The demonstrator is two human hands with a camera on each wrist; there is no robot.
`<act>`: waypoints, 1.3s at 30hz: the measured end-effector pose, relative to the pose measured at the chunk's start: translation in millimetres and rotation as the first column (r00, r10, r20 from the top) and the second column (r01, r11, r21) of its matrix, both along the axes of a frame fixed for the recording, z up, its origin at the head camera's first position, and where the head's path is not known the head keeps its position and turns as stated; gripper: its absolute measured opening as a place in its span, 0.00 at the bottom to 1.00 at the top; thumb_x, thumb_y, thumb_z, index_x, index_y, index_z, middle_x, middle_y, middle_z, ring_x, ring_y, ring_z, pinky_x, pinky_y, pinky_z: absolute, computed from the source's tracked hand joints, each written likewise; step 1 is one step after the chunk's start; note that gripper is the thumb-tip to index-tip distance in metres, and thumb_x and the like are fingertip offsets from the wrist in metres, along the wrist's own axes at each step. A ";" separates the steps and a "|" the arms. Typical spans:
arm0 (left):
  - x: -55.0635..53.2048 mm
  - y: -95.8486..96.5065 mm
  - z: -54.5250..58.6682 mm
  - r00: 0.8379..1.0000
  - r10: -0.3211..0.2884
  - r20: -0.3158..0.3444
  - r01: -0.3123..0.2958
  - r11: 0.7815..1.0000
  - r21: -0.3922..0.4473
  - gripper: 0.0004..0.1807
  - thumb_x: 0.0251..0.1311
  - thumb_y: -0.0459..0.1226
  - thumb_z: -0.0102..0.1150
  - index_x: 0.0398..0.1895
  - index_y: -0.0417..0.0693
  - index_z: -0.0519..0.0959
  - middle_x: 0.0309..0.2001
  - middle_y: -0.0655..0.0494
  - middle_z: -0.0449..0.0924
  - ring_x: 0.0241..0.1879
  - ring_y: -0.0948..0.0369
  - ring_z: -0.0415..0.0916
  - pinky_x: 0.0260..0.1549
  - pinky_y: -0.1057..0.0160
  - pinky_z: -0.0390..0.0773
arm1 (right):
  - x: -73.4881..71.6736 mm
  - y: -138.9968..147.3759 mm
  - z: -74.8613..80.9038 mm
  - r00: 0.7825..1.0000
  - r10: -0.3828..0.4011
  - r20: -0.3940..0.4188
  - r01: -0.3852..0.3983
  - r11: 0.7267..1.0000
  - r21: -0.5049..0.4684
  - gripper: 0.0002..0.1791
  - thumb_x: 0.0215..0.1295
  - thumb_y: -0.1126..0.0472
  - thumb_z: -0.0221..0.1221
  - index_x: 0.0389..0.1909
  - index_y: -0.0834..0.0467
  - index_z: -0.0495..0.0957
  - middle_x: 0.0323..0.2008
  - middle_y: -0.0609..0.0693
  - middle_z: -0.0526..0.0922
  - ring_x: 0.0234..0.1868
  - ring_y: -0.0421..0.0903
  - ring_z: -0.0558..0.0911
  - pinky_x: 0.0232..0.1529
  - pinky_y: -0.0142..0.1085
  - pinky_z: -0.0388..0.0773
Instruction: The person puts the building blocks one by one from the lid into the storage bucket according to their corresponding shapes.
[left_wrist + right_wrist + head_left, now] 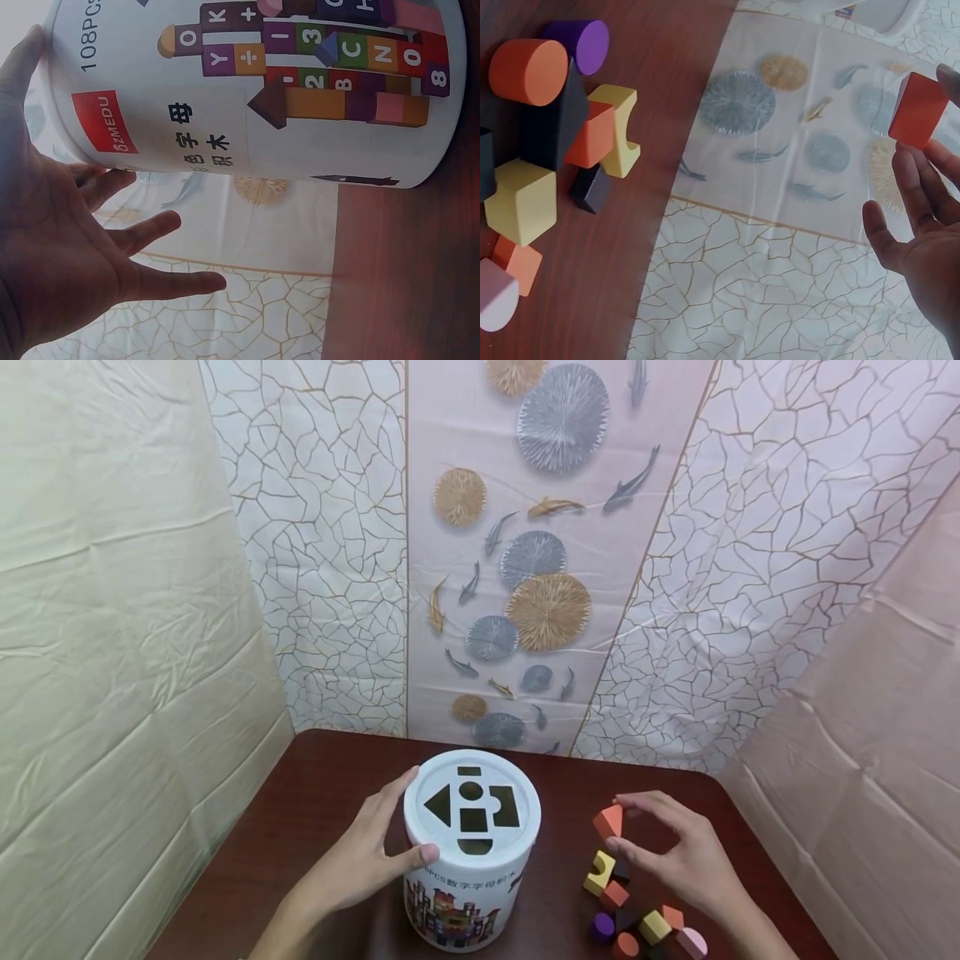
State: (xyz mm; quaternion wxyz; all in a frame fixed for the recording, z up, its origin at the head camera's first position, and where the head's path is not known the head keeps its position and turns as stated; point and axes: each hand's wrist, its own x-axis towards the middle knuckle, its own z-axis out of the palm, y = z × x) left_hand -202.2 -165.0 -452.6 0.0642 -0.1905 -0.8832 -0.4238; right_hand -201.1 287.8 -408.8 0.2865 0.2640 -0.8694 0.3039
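Observation:
My left hand [363, 843] spans the left side of a white block bucket [465, 893], thumb and index finger touching its rim. In the left wrist view the other fingers spread out fairly straight beside the printed wall. The lid [427, 777] has several cut-outs, including a triangle, a circle and a square. Above the table at the right, my right hand [678, 847] pinches an orange triangular block [608, 821] between thumb and fingertips. The right wrist view shows a flat rectangular face of that block [918, 110].
Below the right hand lie a yellow arch block [599, 873], a purple cylinder [602, 927], an orange cylinder [626, 946], a yellow cube [655, 927], a pink block [692, 942] and black blocks [555, 120]. Patterned cloth [337, 568] hangs behind the dark red table [337, 777].

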 end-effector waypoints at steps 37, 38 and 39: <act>1.1 -1.8 9.2 1.000 0.010 0.009 -0.009 0.998 -0.056 0.62 0.59 0.70 0.75 0.91 0.70 0.51 0.87 0.54 0.60 0.86 0.44 0.57 0.72 0.23 0.70 | -12.0 -48.1 33.9 0.993 0.116 0.027 -0.116 0.993 0.015 0.32 0.53 0.57 0.87 0.58 0.38 0.87 0.51 0.33 0.90 0.49 0.39 0.89 0.56 0.24 0.81; 1.0 -1.8 9.1 1.000 0.010 0.006 -0.010 0.998 -0.054 0.62 0.59 0.70 0.75 0.91 0.70 0.51 0.87 0.54 0.60 0.86 0.44 0.57 0.72 0.23 0.70 | -12.3 -48.9 34.3 0.993 0.118 0.028 -0.119 0.993 0.015 0.32 0.53 0.57 0.87 0.58 0.38 0.87 0.52 0.33 0.90 0.49 0.38 0.89 0.56 0.25 0.81; 0.9 -1.7 9.1 1.000 0.010 0.006 -0.009 0.999 -0.052 0.62 0.59 0.70 0.75 0.91 0.71 0.51 0.87 0.54 0.60 0.86 0.44 0.57 0.72 0.23 0.70 | -12.5 -49.7 34.6 0.992 0.119 0.029 -0.120 0.993 0.013 0.32 0.53 0.57 0.87 0.58 0.38 0.87 0.52 0.33 0.90 0.49 0.38 0.89 0.56 0.25 0.81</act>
